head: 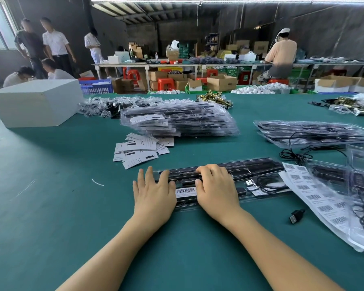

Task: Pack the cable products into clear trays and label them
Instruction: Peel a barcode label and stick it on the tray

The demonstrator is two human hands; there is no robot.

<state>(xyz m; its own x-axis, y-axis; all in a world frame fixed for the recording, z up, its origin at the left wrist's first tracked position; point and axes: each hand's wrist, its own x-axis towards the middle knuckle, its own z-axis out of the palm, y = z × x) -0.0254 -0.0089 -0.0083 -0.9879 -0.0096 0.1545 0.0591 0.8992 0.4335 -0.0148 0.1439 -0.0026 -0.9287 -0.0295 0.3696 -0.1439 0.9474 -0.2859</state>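
**Ann:** Clear tray (229,181) with the cable product inside is lying flat on the green table (51,196), centre of the frame, and both hands are pressing down on it. The left hand (153,192) is resting with fingers straight and slightly spread over the tray's left end. The right hand (215,190) is sitting just right of it, fingers bent at the knuckles and pushing on the lid.

**Ben:** And the barcode label (186,191)?

**Ann:** It is showing between the two hands, already stuck on the tray. My worry is that it is sitting near the seam; if the lid is not snapping fully shut, the label may be wrinkling or bridging a gap. Uneven pressure could also be letting the far right end spring open, where the USB plug (249,182) and coiled cable are lying.

**Ben:** Anything crowding them?

**Ann:** The label sheet (315,198) at centre right is overlapping the tray's right end, so sliding the tray out could be dragging it along. A loose black connector (296,215) is lying lower right, apart from any tray. A stray cable (298,153) is trailing behind. Finished trays are stacking up at upper centre (177,120), with paper cards (141,150) scattered in front, and a white box (36,101) is standing at upper left.
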